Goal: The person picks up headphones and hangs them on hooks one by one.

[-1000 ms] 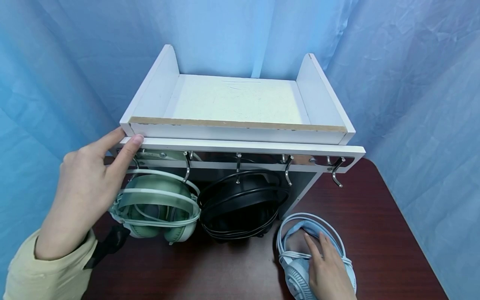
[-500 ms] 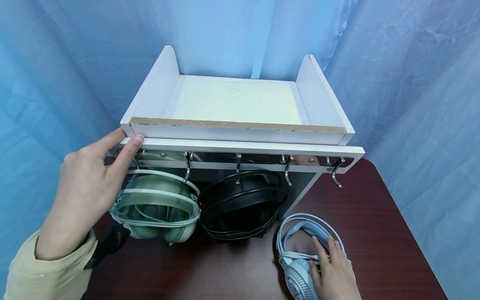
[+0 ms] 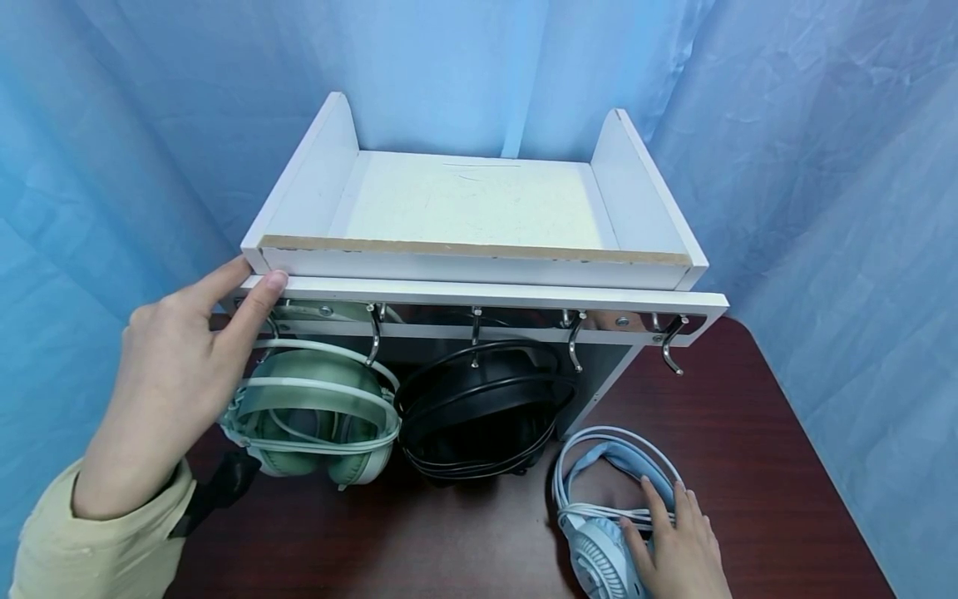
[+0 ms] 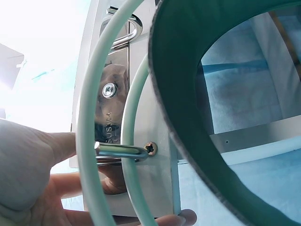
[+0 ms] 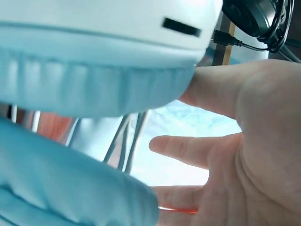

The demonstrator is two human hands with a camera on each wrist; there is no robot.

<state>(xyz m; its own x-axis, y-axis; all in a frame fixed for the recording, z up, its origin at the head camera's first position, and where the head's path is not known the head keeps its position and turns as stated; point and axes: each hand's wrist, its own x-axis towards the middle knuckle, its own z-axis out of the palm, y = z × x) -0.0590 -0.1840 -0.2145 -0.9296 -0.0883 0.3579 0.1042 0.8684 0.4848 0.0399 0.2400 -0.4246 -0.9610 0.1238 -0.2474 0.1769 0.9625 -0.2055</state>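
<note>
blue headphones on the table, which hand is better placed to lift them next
Probably the right hand: it is at the blue headphones, while the left hand grips the left end of the white rack, with the green headphones and black headphones between.

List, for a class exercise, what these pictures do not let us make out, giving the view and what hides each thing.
Blue headphones: head view, one ear cup mostly covered by the right hand, lower end cut off by the bottom edge.
Black headphones: head view, ear cups lost in dark shadow.
Metal plate: left wrist view, lettering too small and blurred to read for sure.
</note>
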